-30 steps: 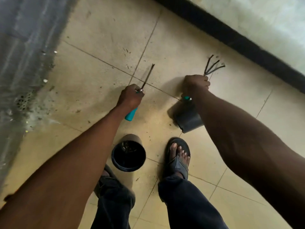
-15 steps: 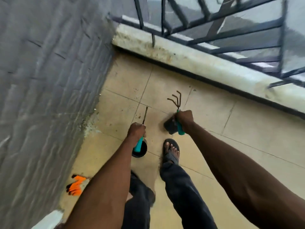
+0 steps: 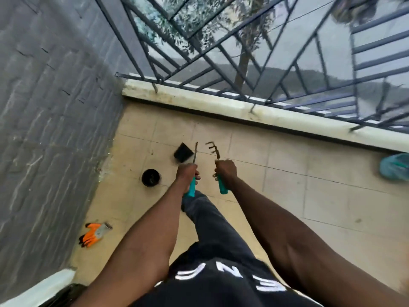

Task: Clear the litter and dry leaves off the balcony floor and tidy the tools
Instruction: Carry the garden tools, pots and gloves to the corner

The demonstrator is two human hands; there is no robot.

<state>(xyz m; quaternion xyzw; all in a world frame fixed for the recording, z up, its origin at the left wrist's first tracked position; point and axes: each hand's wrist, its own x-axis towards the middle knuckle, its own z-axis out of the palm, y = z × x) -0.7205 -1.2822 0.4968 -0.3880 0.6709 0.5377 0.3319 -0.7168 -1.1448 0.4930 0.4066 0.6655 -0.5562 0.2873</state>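
Note:
My left hand (image 3: pixel 187 173) grips a small garden tool with a teal handle (image 3: pixel 190 189) and a thin rusty blade pointing away from me. My right hand (image 3: pixel 226 171) grips a hand rake (image 3: pixel 213 148) with a teal handle and bent rusty prongs. Both tools are held up in front of me, well above the tiled balcony floor (image 3: pixel 287 196). On the floor beyond my hands lie a round black pot (image 3: pixel 150 177) and a square black pot (image 3: pixel 183 153) tipped on its side.
An orange and grey work glove (image 3: pixel 94 234) lies by the grey wall (image 3: pixel 51 120) at the left. A teal object (image 3: pixel 395 167) sits at the right edge. A low kerb (image 3: pixel 243 108) with a metal railing (image 3: pixel 221 63) bounds the far side.
I have risen from a crouch to standing; both hands lifted the tools up off the floor. The view has tilted up, and the railing and the glove have come into sight.

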